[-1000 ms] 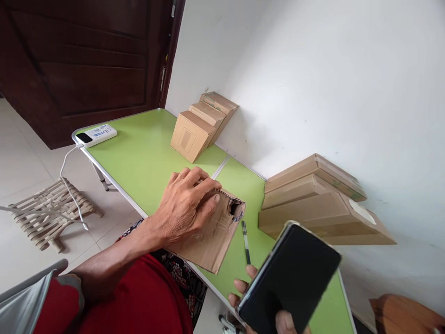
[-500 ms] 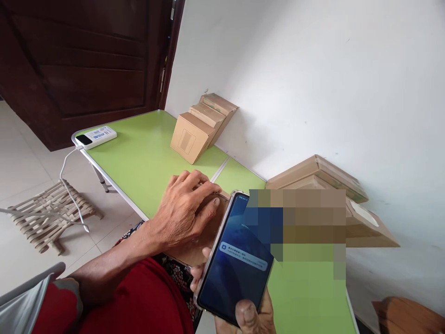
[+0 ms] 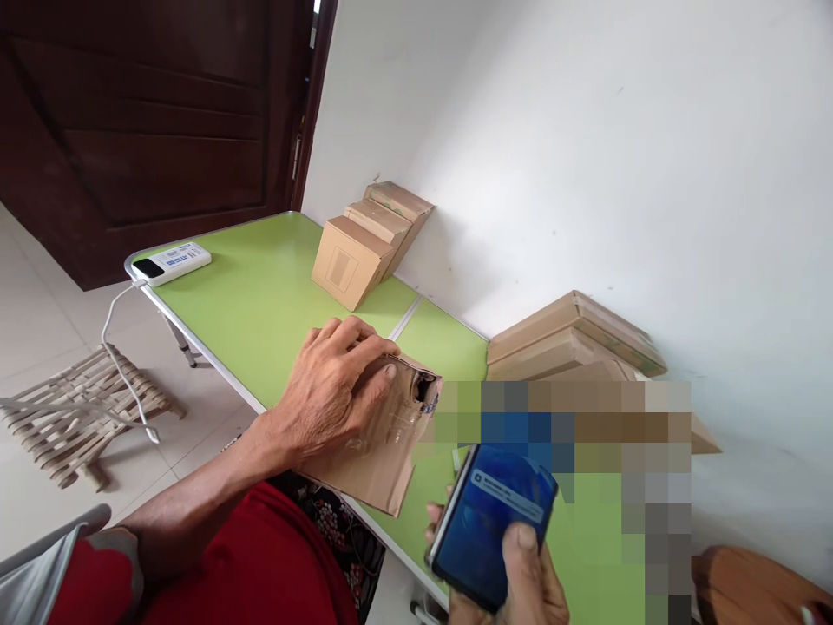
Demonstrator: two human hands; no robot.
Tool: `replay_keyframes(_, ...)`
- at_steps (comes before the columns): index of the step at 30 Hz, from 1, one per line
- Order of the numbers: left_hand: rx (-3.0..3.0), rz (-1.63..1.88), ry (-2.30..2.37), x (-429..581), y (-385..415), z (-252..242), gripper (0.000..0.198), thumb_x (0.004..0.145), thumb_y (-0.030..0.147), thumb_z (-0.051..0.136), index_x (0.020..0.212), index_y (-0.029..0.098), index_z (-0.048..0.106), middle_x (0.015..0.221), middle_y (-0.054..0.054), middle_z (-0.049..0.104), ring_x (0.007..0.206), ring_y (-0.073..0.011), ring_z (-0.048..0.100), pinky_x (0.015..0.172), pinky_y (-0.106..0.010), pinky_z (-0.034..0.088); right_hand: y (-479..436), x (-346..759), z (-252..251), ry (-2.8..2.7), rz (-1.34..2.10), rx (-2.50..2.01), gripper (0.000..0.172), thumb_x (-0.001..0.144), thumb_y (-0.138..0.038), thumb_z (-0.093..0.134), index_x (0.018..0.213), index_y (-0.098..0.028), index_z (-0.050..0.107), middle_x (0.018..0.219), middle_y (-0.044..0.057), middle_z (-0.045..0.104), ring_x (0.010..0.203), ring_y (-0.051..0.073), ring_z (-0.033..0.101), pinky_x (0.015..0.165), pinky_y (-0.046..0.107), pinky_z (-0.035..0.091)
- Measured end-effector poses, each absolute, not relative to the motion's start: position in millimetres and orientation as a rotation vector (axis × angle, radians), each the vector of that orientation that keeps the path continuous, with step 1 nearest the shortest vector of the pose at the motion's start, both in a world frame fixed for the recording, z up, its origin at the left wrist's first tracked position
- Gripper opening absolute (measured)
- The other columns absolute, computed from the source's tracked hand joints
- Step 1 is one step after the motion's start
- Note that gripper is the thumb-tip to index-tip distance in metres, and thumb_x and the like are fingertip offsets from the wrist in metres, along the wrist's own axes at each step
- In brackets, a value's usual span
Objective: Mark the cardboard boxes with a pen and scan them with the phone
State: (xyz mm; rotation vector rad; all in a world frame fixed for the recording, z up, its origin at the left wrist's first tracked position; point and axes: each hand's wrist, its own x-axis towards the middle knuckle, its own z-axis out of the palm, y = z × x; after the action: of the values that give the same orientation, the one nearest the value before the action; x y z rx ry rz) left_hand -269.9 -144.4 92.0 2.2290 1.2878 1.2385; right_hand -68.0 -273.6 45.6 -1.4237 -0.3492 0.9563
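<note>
My left hand (image 3: 348,382) grips a flattish brown cardboard box (image 3: 370,473), fingers bent over its far edge and thumb laid on its top. Clear tape shines on the box, and a torn dark hole shows at its right corner. My right hand (image 3: 530,577) holds a smartphone (image 3: 488,538) with the thumb across its screen. A notification banner glows on the blue display, the text too blurred to read. Part of the phone's upper end runs into a pixelated patch. Phone and box are apart.
Several cardboard boxes (image 3: 351,260) lean together at the wall on the green table (image 3: 260,278). More boxes (image 3: 540,334) lie further right, partly pixelated. A white device (image 3: 175,262) with a cable sits at the left corner. A woven stool (image 3: 84,417) and a wooden seat (image 3: 761,582) flank the table.
My right hand has moved the phone right and down, away from the box, uncovering the box's torn right end. My left hand has stayed on the box.
</note>
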Motion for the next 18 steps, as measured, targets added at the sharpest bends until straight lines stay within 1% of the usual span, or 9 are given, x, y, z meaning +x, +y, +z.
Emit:
replay_keyframes(1,2.228,1.239,1.29,-270.2,-143.7,92.0,0.028,0.107,0.026,0.048,0.119,0.023,0.073,0.118,-0.009,0.071,0.107,-0.0258,0.064,0.096,-0.045,0.048,-266.5,-62.0,37.7,-0.339,0.888,-1.452,0.072,0.078,-0.065,0.088,0.13,-0.02,0.069,0.098,0.007,0.082,0.076,0.025,0.079,0.066,0.035,0.066)
replay_keyframes(3,2.234,1.233,1.289,-269.7,-142.9,92.3,0.028,0.107,0.027,0.047,0.118,0.023,0.073,0.117,-0.01,0.071,0.106,-0.0259,0.064,0.096,-0.046,0.049,-251.4,-52.2,16.6,-0.386,0.817,-1.52,0.073,0.071,-0.065,0.092,0.123,-0.018,0.073,0.094,0.003,0.08,0.074,0.02,0.074,0.068,0.029,0.063)
replay_keyframes(4,2.238,1.227,1.291,-269.3,-142.9,92.6,0.029,0.107,0.026,0.047,0.117,0.023,0.074,0.117,-0.01,0.071,0.105,-0.0259,0.064,0.095,-0.046,0.049,-244.2,-48.7,4.3,-0.43,0.814,-1.553,0.071,0.069,-0.065,0.092,0.118,-0.017,0.075,0.094,0.003,0.08,0.075,0.018,0.072,0.068,0.027,0.061)
replay_keyframes(6,2.241,1.226,1.294,-268.3,-143.3,93.4,0.029,0.107,0.027,0.047,0.117,0.023,0.074,0.116,-0.009,0.071,0.105,-0.0261,0.064,0.095,-0.046,0.048,-231.2,-45.5,-20.3,-0.538,0.84,-1.617,0.068,0.067,-0.067,0.09,0.108,-0.014,0.076,0.094,0.005,0.079,0.077,0.019,0.071,0.071,0.028,0.06)
replay_keyframes(8,2.237,1.231,1.296,-268.0,-143.5,93.9,0.029,0.106,0.026,0.048,0.119,0.023,0.074,0.115,-0.009,0.07,0.104,-0.0263,0.064,0.094,-0.046,0.048,-220.0,-46.8,-41.1,-0.63,0.864,-1.653,0.066,0.068,-0.07,0.085,0.102,-0.014,0.074,0.092,0.007,0.078,0.078,0.022,0.07,0.072,0.032,0.059)
replay_keyframes(10,2.23,1.24,1.297,-268.3,-142.8,93.8,0.03,0.106,0.026,0.049,0.121,0.023,0.074,0.115,-0.009,0.07,0.105,-0.0265,0.063,0.094,-0.046,0.048,-209.7,-50.8,-55.1,-0.693,0.851,-1.688,0.063,0.069,-0.072,0.08,0.094,-0.015,0.072,0.085,0.006,0.076,0.074,0.022,0.067,0.068,0.033,0.056)
replay_keyframes(14,2.215,1.238,1.308,-269.7,-139.8,92.6,0.031,0.106,0.026,0.049,0.123,0.022,0.074,0.115,-0.009,0.07,0.106,-0.027,0.063,0.097,-0.047,0.048,-191.9,-58.9,-63.6,-0.806,0.771,-1.805,0.057,0.072,-0.073,0.071,0.084,-0.017,0.068,0.072,0.004,0.068,0.064,0.021,0.059,0.06,0.033,0.048)
replay_keyframes(16,2.211,1.239,1.311,-270.2,-139.0,92.1,0.031,0.106,0.027,0.049,0.123,0.023,0.074,0.115,-0.009,0.07,0.106,-0.0268,0.063,0.097,-0.047,0.048,-186.0,-61.6,-62.0,-0.892,0.7,-1.881,0.053,0.077,-0.071,0.066,0.085,-0.019,0.067,0.073,0.005,0.069,0.065,0.023,0.059,0.061,0.034,0.046)
replay_keyframes(18,2.21,1.247,1.31,-270.5,-139.2,92.0,0.031,0.106,0.027,0.049,0.122,0.024,0.074,0.115,-0.009,0.07,0.106,-0.0266,0.063,0.097,-0.046,0.049,-182.5,-63.9,-60.4,-0.985,0.615,-1.951,0.049,0.082,-0.068,0.06,0.087,-0.02,0.067,0.077,0.009,0.071,0.07,0.027,0.062,0.066,0.037,0.046)
